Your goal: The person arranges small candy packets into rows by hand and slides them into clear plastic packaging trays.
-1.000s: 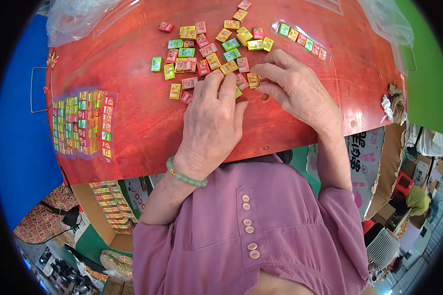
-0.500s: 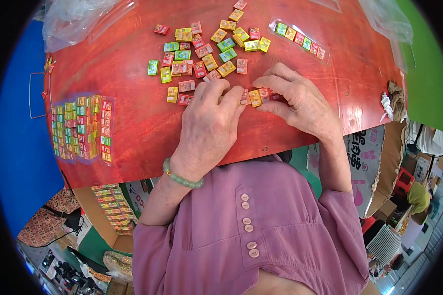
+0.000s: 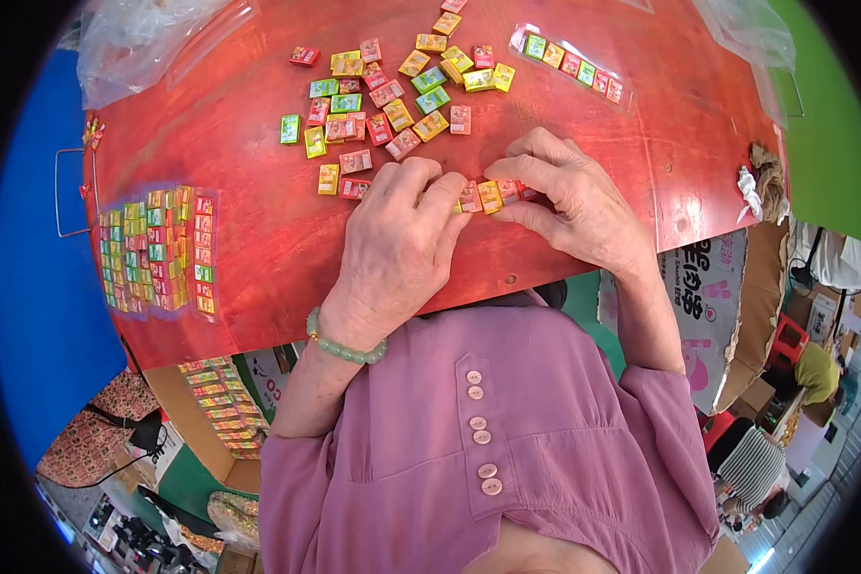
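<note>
A short row of small printed boxes (image 3: 490, 196), red and yellow, lies end to end between my hands over the red table. My left hand (image 3: 397, 239), with a green bead bracelet at the wrist, pinches the row's left end between thumb and fingers. At the other end, my right hand (image 3: 579, 206) has its thumb and fingertips closed on the row. My fingers cover both ends. Just beyond the left hand, loose boxes (image 3: 402, 143) in red, yellow and green lie scattered.
A clear tray (image 3: 617, 94) with a row of boxes lies at the far right. Filled packs (image 3: 153, 251) sit at the table's left. Plastic bags (image 3: 139, 48) lie at the back left. Crumpled paper (image 3: 748, 196) is at the right edge. Below left stands a carton (image 3: 210, 421) of packs.
The whole view has shifted slightly left. Both hands keep their grip on the row, and slightly more of the row's left part shows beside my left fingertips.
</note>
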`<state>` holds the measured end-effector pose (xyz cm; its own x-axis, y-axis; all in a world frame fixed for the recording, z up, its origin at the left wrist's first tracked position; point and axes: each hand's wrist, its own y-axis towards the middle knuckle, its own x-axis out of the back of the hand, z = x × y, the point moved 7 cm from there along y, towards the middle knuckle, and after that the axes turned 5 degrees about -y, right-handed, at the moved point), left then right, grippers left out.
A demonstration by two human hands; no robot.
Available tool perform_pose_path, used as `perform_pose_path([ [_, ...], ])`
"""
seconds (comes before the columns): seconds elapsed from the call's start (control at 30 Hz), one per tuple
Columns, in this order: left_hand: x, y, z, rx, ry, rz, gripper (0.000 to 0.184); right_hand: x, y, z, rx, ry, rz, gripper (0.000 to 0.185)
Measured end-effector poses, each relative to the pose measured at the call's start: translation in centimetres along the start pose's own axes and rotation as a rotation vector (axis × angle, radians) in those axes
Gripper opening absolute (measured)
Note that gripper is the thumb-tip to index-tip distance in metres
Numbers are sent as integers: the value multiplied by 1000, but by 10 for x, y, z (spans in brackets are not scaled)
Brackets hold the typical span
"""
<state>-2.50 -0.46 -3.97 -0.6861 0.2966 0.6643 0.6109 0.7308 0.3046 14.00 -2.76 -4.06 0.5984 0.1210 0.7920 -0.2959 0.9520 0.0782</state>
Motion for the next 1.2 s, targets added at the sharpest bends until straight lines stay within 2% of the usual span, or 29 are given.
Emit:
perform_pose_path([
  [0.27, 6, 0, 6, 8, -83, 51, 54, -1, -4, 2, -23, -9, -32, 30],
  [0.37, 7, -1, 9, 50, -116, 74, 54, -2, -5, 1, -13, -18, -37, 31],
  [0.57, 4, -1, 10, 60, -151, 91, 44, -2, -5, 4, -4, -25, -45, 32],
  [0.67, 4, 1, 0, -40, -11, 37, 38, -1, -4, 6, 16, -51, -34, 33],
  [0.83, 0, -1, -3, -43, 26, -5, 31, 7, -1, 12, -1, -31, 17, 35],
  [0.93, 1, -1, -4, -36, 21, -14, 29, 17, 7, 5, -125, -4, 44, 43],
  [1.03, 2, 0, -4, -39, 8, -26, 28, 27, 27, 14, -62, -37, -106, 39],
  [1.2, 0, -1, -2, -36, 14, -23, 28, 3, 55, 7, -22, -96, -106, 24],
])
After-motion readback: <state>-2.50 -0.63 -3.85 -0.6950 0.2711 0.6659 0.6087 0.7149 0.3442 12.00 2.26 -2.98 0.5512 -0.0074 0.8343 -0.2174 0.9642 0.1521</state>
